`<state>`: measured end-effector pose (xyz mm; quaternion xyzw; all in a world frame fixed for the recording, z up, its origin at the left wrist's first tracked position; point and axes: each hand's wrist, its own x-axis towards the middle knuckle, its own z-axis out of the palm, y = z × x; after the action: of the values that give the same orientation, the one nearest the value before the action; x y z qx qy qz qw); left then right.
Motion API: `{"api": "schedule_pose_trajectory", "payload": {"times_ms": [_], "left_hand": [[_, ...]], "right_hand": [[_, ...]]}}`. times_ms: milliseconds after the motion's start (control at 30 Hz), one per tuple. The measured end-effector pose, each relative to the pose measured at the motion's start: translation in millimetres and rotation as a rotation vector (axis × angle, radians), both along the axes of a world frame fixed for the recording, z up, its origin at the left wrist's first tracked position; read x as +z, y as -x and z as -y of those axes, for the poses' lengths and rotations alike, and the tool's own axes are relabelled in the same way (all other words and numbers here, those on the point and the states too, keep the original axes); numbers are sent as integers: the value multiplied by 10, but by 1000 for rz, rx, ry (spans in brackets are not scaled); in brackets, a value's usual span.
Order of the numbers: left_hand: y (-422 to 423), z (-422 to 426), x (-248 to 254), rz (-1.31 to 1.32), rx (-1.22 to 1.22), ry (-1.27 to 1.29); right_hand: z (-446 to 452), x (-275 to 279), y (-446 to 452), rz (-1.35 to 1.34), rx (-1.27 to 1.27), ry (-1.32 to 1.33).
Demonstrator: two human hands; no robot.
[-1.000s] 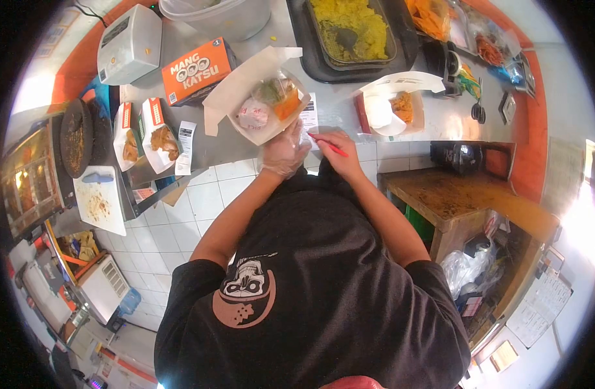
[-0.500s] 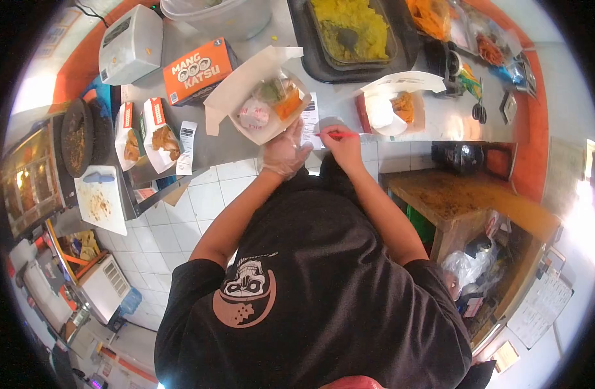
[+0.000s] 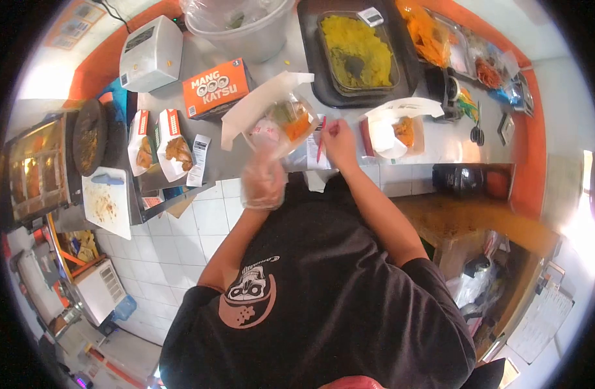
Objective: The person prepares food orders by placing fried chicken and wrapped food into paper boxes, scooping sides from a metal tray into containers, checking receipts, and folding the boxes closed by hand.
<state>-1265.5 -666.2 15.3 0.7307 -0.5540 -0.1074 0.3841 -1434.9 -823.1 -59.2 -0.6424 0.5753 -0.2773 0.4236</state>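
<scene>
My right hand [image 3: 339,144] is closed round a red pen [image 3: 321,144], which points down over a printed receipt [image 3: 314,154] at the counter's front edge. My left hand [image 3: 264,183], in a clear plastic glove, is blurred just below an open takeaway box [image 3: 279,148]; its fingers are smeared and I cannot tell if they touch the box. Inside that box lie a white wrapped bundle with red print [image 3: 266,129] and orange and green food in clear plastic. Right of my right hand, a second open box [image 3: 378,138] holds fried food [image 3: 404,131] and a white packet.
A tray [image 3: 310,91] with a container of yellow rice [image 3: 362,55] stands behind. Left are an orange Mang Katsu box [image 3: 216,89], two narrow boxes of fried pieces [image 3: 175,150], another receipt [image 3: 199,161] and a label printer [image 3: 151,55]. Scissors [image 3: 477,129] lie right.
My left hand has drawn back from the receipt and box towards my body. My right hand has lifted slightly and the pen has swung from sideways to nearly lengthwise. The view has shifted.
</scene>
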Motion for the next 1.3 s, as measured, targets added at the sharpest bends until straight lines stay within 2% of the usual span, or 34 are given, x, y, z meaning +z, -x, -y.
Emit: {"api": "schedule_pose_trajectory", "payload": {"times_ms": [100, 133, 200, 300, 400, 500, 567, 600, 633, 700, 767, 867, 933, 1033, 1133, 1167, 1233, 1300], "left_hand": [[-312, 124, 122, 146, 480, 198], [-405, 201, 96, 156, 541, 208], [-571, 343, 8, 175, 657, 239], [-595, 281, 17, 74, 578, -203], [-498, 43, -239, 364, 417, -238], [-367, -108, -666, 326, 418, -157], [-278, -77, -704, 16, 468, -62], [-229, -14, -703, -137, 489, -11], [-202, 98, -406, -327, 512, -102], [-220, 162, -507, -382, 619, -139], [-268, 257, -498, -394, 658, -174], [-346, 247, -248, -356, 631, -250], [-343, 247, -140, -343, 651, -283], [-384, 226, -373, -279, 626, -317], [-411, 131, -558, -296, 536, -202], [-414, 107, -580, -327, 522, -208], [-406, 96, -543, -395, 486, -224], [-370, 101, -653, -478, 476, -74]], "right_hand": [[236, 830, -395, 217, 42, 259], [335, 952, -506, 303, 82, 369], [585, 903, -700, 319, 240, 390], [667, 699, -708, 172, 295, 455], [446, 375, -465, 86, 213, 645], [169, 210, -279, -31, 185, 479], [143, 108, -248, -99, 214, 412], [164, -8, -271, -20, 222, 371], [196, -88, -324, 60, 230, 331], [296, -154, -368, 146, 272, 229], [411, 117, -342, 148, 337, 108], [628, 464, -287, -103, 498, 55], [671, 473, -248, -61, 516, 55], [683, 495, -265, -127, 575, -7], [608, 188, -217, 111, 568, 76], [617, 73, -187, 78, 604, 136], [545, 20, -172, 154, 562, 9], [511, 62, -177, 156, 570, -38]]}}
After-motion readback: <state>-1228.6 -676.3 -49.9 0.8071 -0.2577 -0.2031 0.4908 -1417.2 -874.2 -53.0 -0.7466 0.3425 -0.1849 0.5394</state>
